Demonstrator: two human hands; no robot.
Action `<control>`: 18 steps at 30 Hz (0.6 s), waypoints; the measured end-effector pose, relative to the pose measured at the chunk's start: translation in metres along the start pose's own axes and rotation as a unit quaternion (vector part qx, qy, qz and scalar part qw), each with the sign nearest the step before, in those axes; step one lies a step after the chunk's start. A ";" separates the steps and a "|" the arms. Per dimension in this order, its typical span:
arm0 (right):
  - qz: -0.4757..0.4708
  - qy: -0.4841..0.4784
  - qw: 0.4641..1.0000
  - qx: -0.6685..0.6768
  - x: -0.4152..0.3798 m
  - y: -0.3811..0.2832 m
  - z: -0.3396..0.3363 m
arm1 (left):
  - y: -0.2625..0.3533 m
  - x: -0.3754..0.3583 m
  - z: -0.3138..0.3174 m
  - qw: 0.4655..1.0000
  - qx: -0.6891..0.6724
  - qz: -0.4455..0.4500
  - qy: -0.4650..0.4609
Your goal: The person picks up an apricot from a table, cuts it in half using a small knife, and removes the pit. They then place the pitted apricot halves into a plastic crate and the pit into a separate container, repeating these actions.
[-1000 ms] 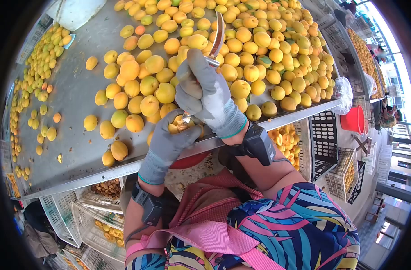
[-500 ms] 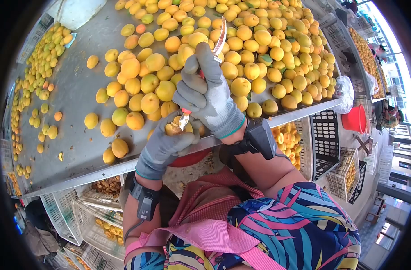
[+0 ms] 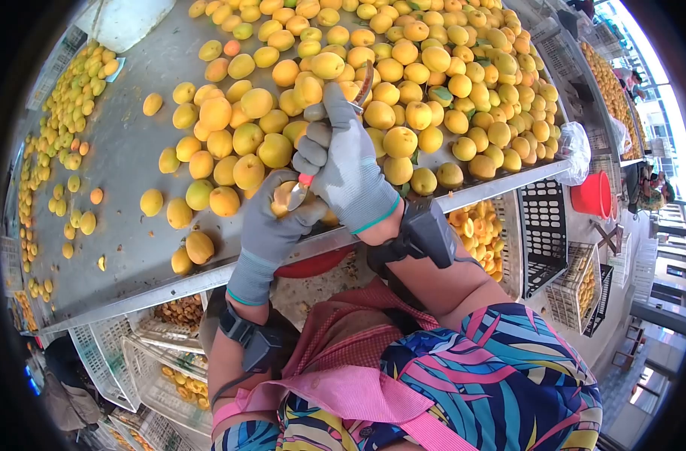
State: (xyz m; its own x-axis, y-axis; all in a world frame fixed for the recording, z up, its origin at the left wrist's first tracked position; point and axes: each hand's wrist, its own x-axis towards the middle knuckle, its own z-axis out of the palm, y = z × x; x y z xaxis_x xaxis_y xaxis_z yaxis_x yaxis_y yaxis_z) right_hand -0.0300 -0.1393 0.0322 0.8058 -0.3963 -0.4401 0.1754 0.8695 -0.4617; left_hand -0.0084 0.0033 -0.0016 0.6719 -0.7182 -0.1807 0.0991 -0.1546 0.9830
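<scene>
My left hand (image 3: pixel 271 225), in a grey glove, is closed around an apricot (image 3: pixel 281 198) at the table's near edge. A red-handled knife (image 3: pixel 298 194) is gripped in my right hand (image 3: pixel 345 169), also gloved in grey. Its short metal blade lies against the apricot, between my two hands. From the other end of the fist, beyond the thumb, a curved metal end (image 3: pixel 367 84) sticks out. Many whole yellow-orange apricots (image 3: pixel 249 171) lie on the metal table just past my hands. My fingers hide part of the held fruit and most of the handle.
The metal table (image 3: pixel 125 180) has a raised front rim. Greener fruit (image 3: pixel 72 98) lies along its far left. Below the rim stand crates with halved apricots (image 3: pixel 478 237), a black crate (image 3: pixel 543 233) and a red bucket (image 3: pixel 592 197). A clear plastic bag (image 3: pixel 575 154) hangs at the right corner.
My right hand has shifted slightly down and left, and the knife's curved end has dropped and turned. My left hand has rotated around the apricot, showing more of the back of the glove.
</scene>
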 end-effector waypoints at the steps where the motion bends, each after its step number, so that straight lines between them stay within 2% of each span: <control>1: 0.000 0.000 1.000 0.000 0.002 0.000 0.000 | -0.001 0.000 0.003 0.999 0.014 0.030 0.022; 3: -0.006 0.041 0.998 0.040 0.006 0.002 -0.001 | 0.002 -0.001 0.005 0.997 0.029 0.057 0.042; 5: -0.030 0.043 0.998 0.036 0.004 -0.001 -0.001 | 0.014 -0.002 0.003 0.999 0.029 -0.020 0.032; 6: -0.054 0.043 0.997 0.033 0.003 -0.004 0.001 | 0.012 -0.003 -0.001 0.999 0.031 -0.019 0.032; 7: -0.054 0.042 0.997 0.034 0.002 -0.007 0.001 | 0.006 -0.006 -0.007 0.992 0.118 0.027 0.042; 8: -0.098 0.024 0.995 -0.008 0.002 -0.013 0.001 | 0.002 -0.008 -0.012 0.975 0.203 0.071 0.050; 9: -0.141 0.008 0.989 -0.051 0.002 -0.017 -0.002 | 0.003 -0.009 -0.015 0.975 0.204 0.069 0.048; 11: -0.141 -0.002 0.989 -0.052 0.005 -0.023 -0.007 | 0.009 -0.012 -0.020 0.900 0.383 0.173 0.115; 12: -0.146 -0.008 0.988 -0.050 0.006 -0.024 -0.009 | 0.013 -0.013 -0.023 0.900 0.383 0.173 0.113; 14: -0.152 -0.014 0.987 -0.045 0.005 -0.027 -0.010 | 0.019 -0.016 -0.030 0.934 0.334 0.100 0.079; 18: -0.161 0.000 0.983 -0.084 0.001 -0.029 -0.011 | 0.020 -0.025 -0.045 0.947 0.307 0.058 0.079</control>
State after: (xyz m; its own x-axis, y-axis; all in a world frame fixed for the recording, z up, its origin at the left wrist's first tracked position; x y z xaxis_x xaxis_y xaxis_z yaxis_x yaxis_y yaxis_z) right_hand -0.0404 -0.1685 0.0361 0.7239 -0.6427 -0.2508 0.3247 0.6381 -0.6981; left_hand 0.0099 0.0490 0.0244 0.7587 -0.6512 -0.0168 -0.3948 -0.4803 0.7833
